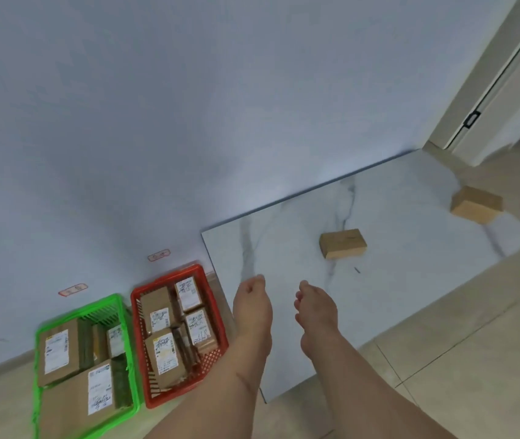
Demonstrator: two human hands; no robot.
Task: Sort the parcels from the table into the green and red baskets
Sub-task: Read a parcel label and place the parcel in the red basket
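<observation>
1. While both hands hang over the near part of the table (410, 248), neither carries anything: the left hand (250, 307) and the right hand (315, 308) each show loosely curled fingers with nothing between them.
2. Just left of the left hand stands the red basket (217, 315), already holding several labelled parcels; beyond it, further left, the green basket (40, 337) holds more.
3. Ahead of the right hand and slightly to its right lies the nearer parcel (342, 243), flat on the table, its long axis running across the reach, left to right. The right hand is the closer of the two.
4. Bare tabletop lies between that hand and the parcel, so a straight forward reach looks unobstructed.
5. Well beyond, further right, the far parcel (476, 204) sits near the table's right edge, with floor past it; a push from the left could likely slide it off.
6. Behind everything runs the wall (189, 122), touching the table's back edge.
</observation>
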